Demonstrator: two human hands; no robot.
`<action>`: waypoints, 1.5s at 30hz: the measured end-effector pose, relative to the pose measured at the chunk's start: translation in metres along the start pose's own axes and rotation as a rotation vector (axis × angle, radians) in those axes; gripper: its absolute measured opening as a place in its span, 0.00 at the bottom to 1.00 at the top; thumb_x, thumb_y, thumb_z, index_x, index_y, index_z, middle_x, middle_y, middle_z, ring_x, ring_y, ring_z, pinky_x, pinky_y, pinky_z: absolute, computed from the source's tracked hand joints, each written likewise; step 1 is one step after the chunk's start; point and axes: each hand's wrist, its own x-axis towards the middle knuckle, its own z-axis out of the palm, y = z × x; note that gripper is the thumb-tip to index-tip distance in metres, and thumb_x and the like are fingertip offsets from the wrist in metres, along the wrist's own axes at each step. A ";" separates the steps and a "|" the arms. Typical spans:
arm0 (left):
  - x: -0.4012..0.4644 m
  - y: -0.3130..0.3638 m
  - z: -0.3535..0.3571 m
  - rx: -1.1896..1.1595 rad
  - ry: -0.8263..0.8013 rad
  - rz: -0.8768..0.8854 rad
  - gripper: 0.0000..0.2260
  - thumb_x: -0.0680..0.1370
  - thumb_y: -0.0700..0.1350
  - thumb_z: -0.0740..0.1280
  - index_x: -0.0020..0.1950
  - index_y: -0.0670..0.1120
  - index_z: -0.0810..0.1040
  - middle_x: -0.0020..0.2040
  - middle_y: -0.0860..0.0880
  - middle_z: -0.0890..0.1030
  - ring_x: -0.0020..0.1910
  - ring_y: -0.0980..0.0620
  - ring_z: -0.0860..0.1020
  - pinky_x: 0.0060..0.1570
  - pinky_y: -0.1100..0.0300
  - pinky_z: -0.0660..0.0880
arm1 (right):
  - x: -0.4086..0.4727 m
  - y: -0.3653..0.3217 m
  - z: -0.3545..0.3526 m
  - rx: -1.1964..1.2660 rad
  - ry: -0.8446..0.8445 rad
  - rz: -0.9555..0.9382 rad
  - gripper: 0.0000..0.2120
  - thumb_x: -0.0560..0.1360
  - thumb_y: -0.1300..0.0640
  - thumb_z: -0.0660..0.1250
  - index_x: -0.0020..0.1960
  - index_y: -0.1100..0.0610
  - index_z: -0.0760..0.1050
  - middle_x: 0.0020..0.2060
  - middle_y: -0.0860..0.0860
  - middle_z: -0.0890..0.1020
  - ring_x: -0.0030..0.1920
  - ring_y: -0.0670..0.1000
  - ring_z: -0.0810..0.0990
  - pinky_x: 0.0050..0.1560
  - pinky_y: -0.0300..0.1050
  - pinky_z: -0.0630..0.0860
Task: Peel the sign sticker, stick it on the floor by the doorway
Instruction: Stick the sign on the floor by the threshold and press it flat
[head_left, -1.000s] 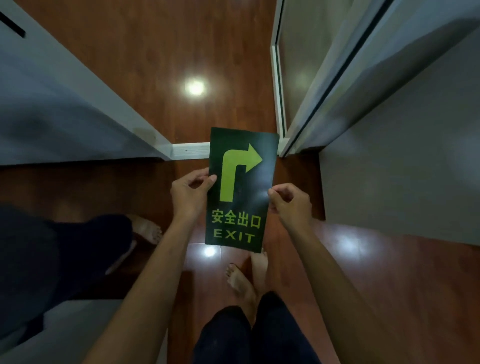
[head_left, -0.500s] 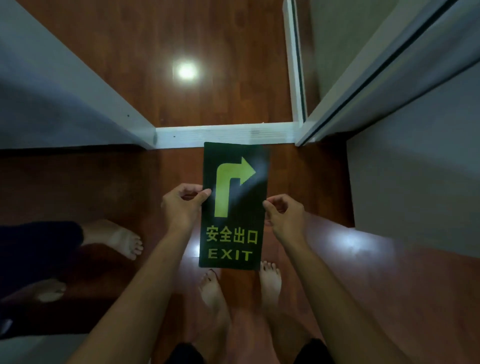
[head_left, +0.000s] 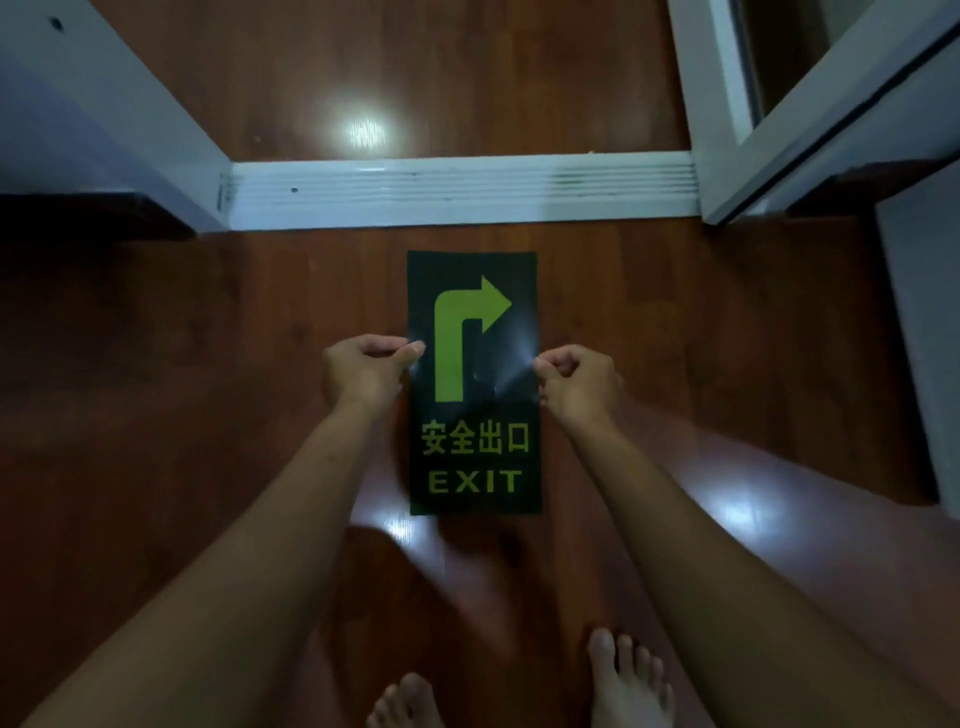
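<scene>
Pinched at mid-height by the left hand (head_left: 363, 371) and right hand (head_left: 576, 384), the sign sticker (head_left: 474, 384) is held taut, probably for squaring, just short of the door sill (head_left: 462, 192) beyond the fingers.

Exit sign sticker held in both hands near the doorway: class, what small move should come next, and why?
Probably lower the sign sticker flat onto the wooden floor and press it down. The left hand and right hand pinch its side edges, it sits squared just short of the white threshold strip, arrow end toward the doorway. Whether the backing is off cannot be seen.
</scene>
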 end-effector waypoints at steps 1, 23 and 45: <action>0.011 -0.005 0.005 0.006 -0.002 0.010 0.08 0.69 0.43 0.78 0.37 0.49 0.80 0.40 0.47 0.84 0.41 0.48 0.82 0.39 0.55 0.81 | 0.010 0.003 0.005 -0.006 0.009 -0.008 0.13 0.75 0.58 0.74 0.35 0.47 0.77 0.34 0.47 0.83 0.43 0.56 0.86 0.51 0.57 0.83; 0.076 -0.029 0.041 0.193 0.097 0.113 0.11 0.65 0.50 0.81 0.30 0.51 0.79 0.32 0.53 0.82 0.34 0.49 0.80 0.42 0.47 0.83 | 0.081 0.014 0.040 -0.103 0.031 -0.013 0.16 0.75 0.58 0.74 0.29 0.51 0.77 0.31 0.50 0.83 0.36 0.53 0.85 0.43 0.48 0.84; 0.073 -0.022 0.038 0.140 0.002 0.085 0.06 0.70 0.45 0.77 0.40 0.46 0.81 0.41 0.47 0.83 0.34 0.52 0.77 0.38 0.54 0.79 | 0.081 0.006 0.023 -0.007 -0.199 0.065 0.14 0.79 0.63 0.69 0.34 0.57 0.77 0.37 0.59 0.81 0.40 0.57 0.81 0.52 0.57 0.84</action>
